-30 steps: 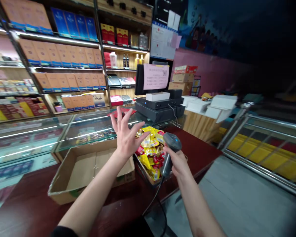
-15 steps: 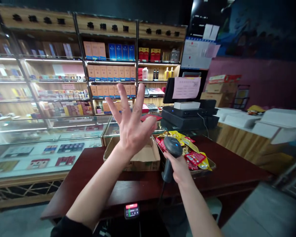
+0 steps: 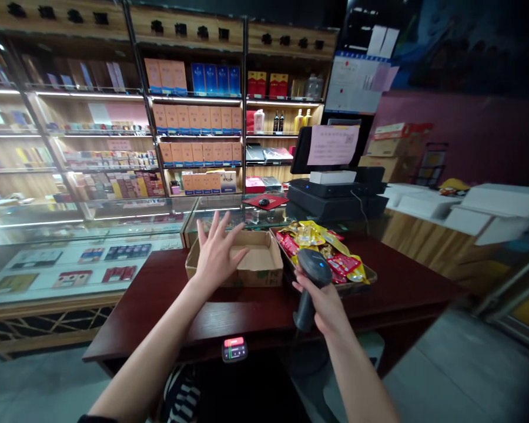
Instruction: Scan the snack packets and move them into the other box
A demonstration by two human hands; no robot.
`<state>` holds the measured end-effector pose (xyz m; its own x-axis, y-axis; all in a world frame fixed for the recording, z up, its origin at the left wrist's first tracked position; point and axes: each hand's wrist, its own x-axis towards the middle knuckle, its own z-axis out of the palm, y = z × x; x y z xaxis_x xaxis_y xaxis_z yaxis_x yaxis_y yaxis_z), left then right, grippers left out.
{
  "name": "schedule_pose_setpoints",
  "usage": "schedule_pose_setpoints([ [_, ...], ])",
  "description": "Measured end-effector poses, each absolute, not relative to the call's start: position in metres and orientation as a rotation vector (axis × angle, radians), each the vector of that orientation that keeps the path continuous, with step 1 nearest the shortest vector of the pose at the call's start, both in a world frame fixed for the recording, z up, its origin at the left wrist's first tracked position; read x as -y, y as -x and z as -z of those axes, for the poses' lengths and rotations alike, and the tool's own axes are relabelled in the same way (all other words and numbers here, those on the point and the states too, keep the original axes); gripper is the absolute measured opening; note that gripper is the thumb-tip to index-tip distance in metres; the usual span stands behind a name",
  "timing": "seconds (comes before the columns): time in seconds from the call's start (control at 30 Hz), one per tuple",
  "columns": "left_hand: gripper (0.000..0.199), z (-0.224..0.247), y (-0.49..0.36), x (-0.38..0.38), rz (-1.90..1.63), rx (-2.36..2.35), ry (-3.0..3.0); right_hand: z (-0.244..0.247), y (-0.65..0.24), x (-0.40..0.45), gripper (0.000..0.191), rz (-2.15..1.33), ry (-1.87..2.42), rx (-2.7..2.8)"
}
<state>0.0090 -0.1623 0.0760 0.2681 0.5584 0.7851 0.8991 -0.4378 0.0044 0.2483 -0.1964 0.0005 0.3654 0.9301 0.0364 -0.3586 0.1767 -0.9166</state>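
My left hand [image 3: 217,255] is raised with its fingers spread, holding nothing, in front of a shallow cardboard box [image 3: 258,277]. Part of that box is hidden behind the hand, and the portion of its inside that shows is bare. Wrapped round the handle of a dark grey barcode scanner [image 3: 314,267] is my right hand [image 3: 328,302]. A small blue light shines on the scanner's head. Just behind the scanner, a second box holds a heap of snack packets [image 3: 306,235] in yellow, red and gold wrappers.
Both boxes stand on a dark red wooden table [image 3: 158,305]. Behind it are a glass display counter [image 3: 158,214], a mouse on a red pad [image 3: 264,202] and a checkout monitor [image 3: 328,147]. A small lit screen [image 3: 234,349] shows at the table's front edge. Stocked shelves line the back wall.
My left hand has come down and slightly left, its fingers still spread. The right hand keeps the scanner, which has shifted a little right. The view has tilted slightly.
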Motion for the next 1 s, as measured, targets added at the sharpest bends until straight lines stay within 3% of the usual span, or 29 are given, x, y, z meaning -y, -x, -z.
schedule_pose_setpoints([
  [0.1,0.056,-0.005,0.031,0.134,0.666,1.629,2.252,0.012,-0.28,0.204,0.042,-1.096,0.917,0.681],
  [0.2,0.025,0.036,0.069,0.128,0.464,1.786,2.374,0.018,-0.324,0.205,0.04,-1.023,0.962,0.562],
  [0.27,0.017,0.041,0.087,0.136,0.505,1.744,2.426,0.019,-0.356,0.206,0.036,-1.021,1.012,0.526],
  [0.43,0.022,0.001,0.093,0.171,0.695,1.418,2.519,0.02,-0.418,0.222,0.028,-1.211,0.962,0.563],
  [0.53,0.021,-0.041,0.061,0.18,0.697,1.196,2.592,0.014,-0.438,0.238,0.021,-1.152,0.998,0.452],
  [0.73,0.022,-0.108,-0.083,0.146,0.715,0.658,2.791,-0.029,-0.469,0.272,0.029,-0.97,1.112,0.389],
  [1.0,0.021,-0.102,-0.285,0.069,0.811,0.251,2.85,-0.054,-0.567,0.303,0.035,-0.601,1.265,0.238],
])
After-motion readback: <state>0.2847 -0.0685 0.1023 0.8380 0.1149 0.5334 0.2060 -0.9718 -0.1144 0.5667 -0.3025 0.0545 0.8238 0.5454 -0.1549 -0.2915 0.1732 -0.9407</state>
